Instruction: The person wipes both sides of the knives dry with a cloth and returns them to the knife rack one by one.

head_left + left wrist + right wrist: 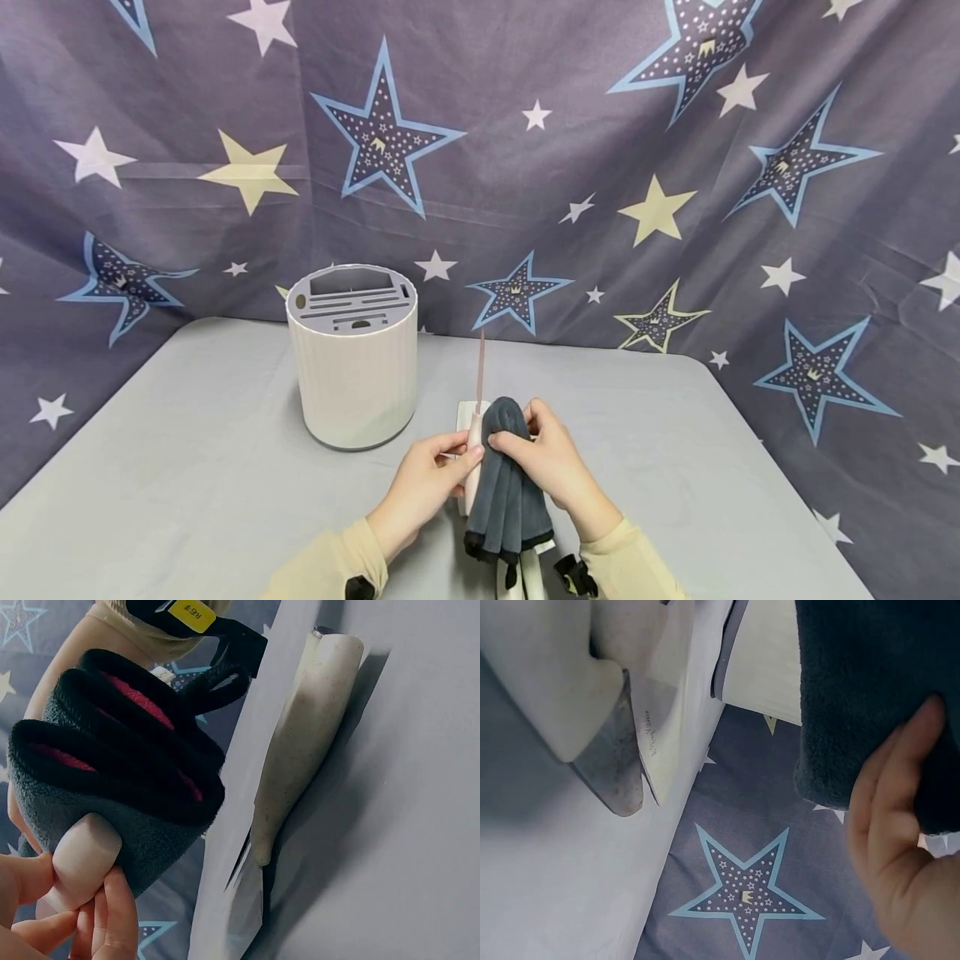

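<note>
Between its thumb and fingers, my left hand (427,479) pinches the pale handle of a knife (474,467), also seen from its butt end in the left wrist view. Its thin blade points up and away, seen nearly edge-on. Folded against the handle's right side is a dark grey-blue cloth (512,492) with black edging, a loop and red inner folds. My right hand (551,458) grips this cloth near its top, thumb in front. Below the hands, cream-handled knives (311,727) lie on the table, a grey blade (615,757) showing in the right wrist view.
A cream round knife block (354,375) with a slotted grey top stands at the left back of the grey table (187,500). Behind the table hangs a star-patterned curtain (480,208). A white flat piece (465,410) lies partly hidden behind the knife handle.
</note>
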Available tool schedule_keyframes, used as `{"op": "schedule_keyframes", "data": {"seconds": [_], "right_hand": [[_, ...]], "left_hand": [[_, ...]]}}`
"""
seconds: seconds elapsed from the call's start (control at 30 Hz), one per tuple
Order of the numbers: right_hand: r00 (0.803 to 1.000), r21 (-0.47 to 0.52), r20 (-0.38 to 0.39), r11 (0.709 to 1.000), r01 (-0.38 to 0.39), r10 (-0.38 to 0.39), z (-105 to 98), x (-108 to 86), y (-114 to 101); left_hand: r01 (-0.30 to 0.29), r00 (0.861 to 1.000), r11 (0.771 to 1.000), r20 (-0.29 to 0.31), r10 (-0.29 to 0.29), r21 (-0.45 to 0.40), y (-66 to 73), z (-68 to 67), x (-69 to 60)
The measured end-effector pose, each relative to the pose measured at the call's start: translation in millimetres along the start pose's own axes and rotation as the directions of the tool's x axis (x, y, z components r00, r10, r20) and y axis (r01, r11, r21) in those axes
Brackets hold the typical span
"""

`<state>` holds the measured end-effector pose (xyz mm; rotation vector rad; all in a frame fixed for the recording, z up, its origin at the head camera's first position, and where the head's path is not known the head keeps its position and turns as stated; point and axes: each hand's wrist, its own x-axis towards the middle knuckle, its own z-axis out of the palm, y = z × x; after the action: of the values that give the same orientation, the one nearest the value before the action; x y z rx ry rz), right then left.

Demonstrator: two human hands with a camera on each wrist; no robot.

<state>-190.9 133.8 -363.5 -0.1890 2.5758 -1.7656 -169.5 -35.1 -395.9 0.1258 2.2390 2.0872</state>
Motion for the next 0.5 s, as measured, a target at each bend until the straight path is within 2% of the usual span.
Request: {"op": "schedule_keyframes", "data": {"seconds": [0.3, 0.5], "right_hand": [[0.999, -0.009, -0.040, 1.000, 0.025, -0.026, -0.7, 3.9, -1.1], [0.998, -0.010, -0.061, 1.000, 0.024, -0.024, -2.4, 9.0, 1.8]], "left_hand": [[0.008, 0.999, 0.999, 0.049, -0.006, -0.054, 0.7, -1.6, 0.3], [-0.006, 0.998, 0.999, 0.069, 0.009, -0.039, 2.6, -1.2, -1.9]]}}
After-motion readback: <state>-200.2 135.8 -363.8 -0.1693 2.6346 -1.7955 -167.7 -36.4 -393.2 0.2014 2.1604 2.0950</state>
